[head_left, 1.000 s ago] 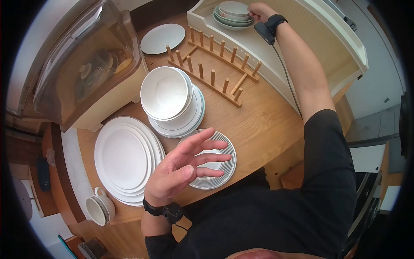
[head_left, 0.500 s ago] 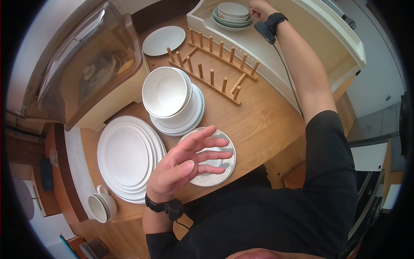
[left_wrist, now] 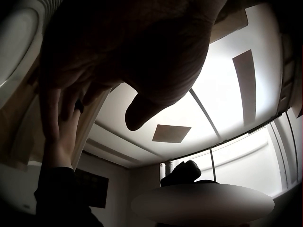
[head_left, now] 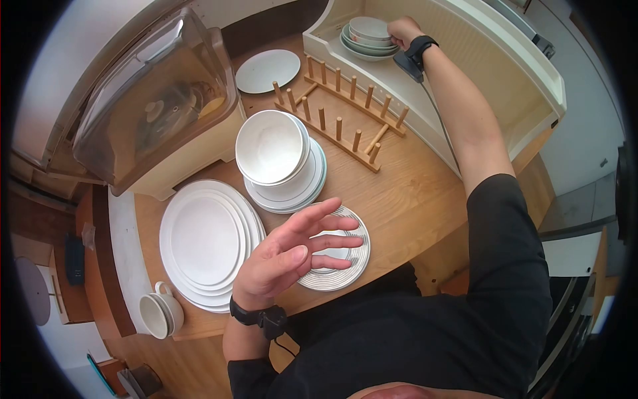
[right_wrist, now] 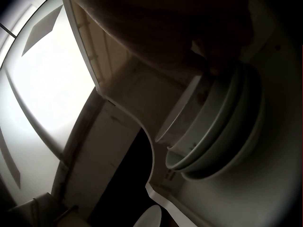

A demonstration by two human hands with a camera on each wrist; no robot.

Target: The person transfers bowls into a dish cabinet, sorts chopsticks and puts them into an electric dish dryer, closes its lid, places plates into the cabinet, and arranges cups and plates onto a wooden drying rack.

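Note:
In the head view, my right hand [head_left: 404, 32] is at the right side of a small bowl stack [head_left: 369, 29] inside a cream bin. The right wrist view has its thumb and fingertips pinching the rim of the upper bowl [right_wrist: 182, 111]; wider greenish bowls [right_wrist: 227, 137] sit beneath, and the hand's shadow hides part of the contact. My left hand [head_left: 282, 256] hovers palm up with spread fingers, holding nothing, over a ringed plate [head_left: 359, 266]. Dark against a bright ceiling, the left hand [left_wrist: 128, 52] fills the top of the left wrist view.
A wooden peg rack [head_left: 339, 128] lies before the cream bin [head_left: 465, 86]. White bowls [head_left: 269, 147] top a plate stack [head_left: 292, 196]. Large white plates [head_left: 203, 243], cups [head_left: 159, 316], a lone plate [head_left: 268, 71] and a clear-lidded box [head_left: 156, 110] stand around on the wooden table [head_left: 412, 193].
The head view has shifted, so the tableware appears slightly further right and lower. Both hands keep nearly the same pose, the right one still beside the small bowls.

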